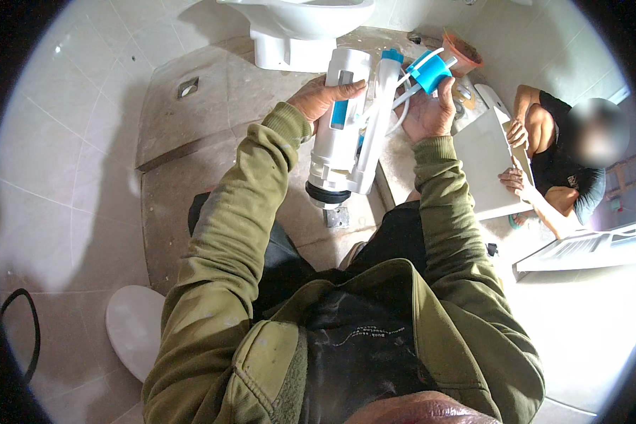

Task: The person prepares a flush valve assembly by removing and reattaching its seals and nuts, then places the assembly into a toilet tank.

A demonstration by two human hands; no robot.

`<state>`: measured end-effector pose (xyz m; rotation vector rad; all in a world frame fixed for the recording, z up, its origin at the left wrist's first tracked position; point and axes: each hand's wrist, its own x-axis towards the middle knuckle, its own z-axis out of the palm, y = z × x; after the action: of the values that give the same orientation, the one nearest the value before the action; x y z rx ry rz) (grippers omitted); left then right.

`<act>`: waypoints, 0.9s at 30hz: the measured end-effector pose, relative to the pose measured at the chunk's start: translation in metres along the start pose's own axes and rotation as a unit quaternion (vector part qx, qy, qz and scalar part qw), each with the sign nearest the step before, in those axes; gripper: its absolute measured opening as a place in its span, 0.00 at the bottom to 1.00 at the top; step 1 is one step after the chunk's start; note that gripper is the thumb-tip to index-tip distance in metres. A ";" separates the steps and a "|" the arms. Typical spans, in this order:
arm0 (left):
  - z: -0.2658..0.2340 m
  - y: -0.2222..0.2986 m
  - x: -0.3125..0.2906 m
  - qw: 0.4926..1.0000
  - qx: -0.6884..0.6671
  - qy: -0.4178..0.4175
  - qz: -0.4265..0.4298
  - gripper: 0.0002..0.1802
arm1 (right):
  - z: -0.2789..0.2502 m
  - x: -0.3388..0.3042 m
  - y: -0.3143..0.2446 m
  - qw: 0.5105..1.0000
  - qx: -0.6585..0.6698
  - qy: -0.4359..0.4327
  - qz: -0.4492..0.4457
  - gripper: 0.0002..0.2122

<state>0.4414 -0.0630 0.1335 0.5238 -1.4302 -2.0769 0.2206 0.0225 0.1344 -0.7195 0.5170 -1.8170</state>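
My left hand (316,100) grips a white toilet flush valve (327,152) near its upper part, thumb across the front. The valve stands nearly upright, with a black rubber seal (326,193) around its lower end and a slim white side tube (380,120) with a blue cap. In my right hand (430,112) is a blue cylindrical push-button unit (430,72), my thumb pressed against it and the other fingers partly hidden. Thin white cables (405,99) loop between this unit and the valve.
A white toilet bowl (297,35) stands at the back. An orange bucket (463,55) is behind my right hand. At the right, another person (565,148) crouches, hands on cardboard beside a white panel-like piece (484,162). A white oval lid (134,328) leans at lower left.
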 end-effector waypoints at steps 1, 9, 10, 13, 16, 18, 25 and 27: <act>0.000 -0.001 0.001 1.000 -0.001 -0.001 0.000 0.32 | 0.000 -0.002 -0.002 1.000 -0.016 -0.016 -0.005 0.39; -0.011 -0.004 0.005 0.988 0.143 -0.004 -0.054 0.40 | -0.001 0.004 -0.003 0.994 -0.105 -0.011 0.012 0.39; -0.009 -0.004 0.004 0.990 0.123 0.000 -0.069 0.39 | -0.004 0.006 -0.003 0.995 -0.103 -0.007 0.007 0.39; -0.005 0.000 0.001 0.994 0.067 -0.023 -0.088 0.37 | -0.010 0.013 -0.003 0.980 -0.161 0.090 -0.072 0.34; -0.011 0.000 0.004 0.992 0.072 -0.058 -0.081 0.37 | -0.010 0.010 -0.007 0.987 -0.110 0.112 -0.033 0.33; -0.012 -0.004 0.006 0.987 0.125 -0.087 -0.057 0.36 | -0.012 0.012 -0.010 0.990 -0.098 0.097 -0.038 0.33; -0.001 -0.007 -0.008 0.998 0.033 -0.022 -0.050 0.34 | -0.003 0.004 -0.005 0.964 -0.174 0.202 0.001 0.32; -0.007 -0.009 -0.003 0.998 0.026 -0.034 -0.049 0.36 | -0.004 0.004 -0.007 0.962 -0.173 0.212 -0.001 0.32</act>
<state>0.4458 -0.0638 0.1229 0.5573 -1.5284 -2.1578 0.2115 0.0214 0.1369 -0.5553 1.1379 -1.9097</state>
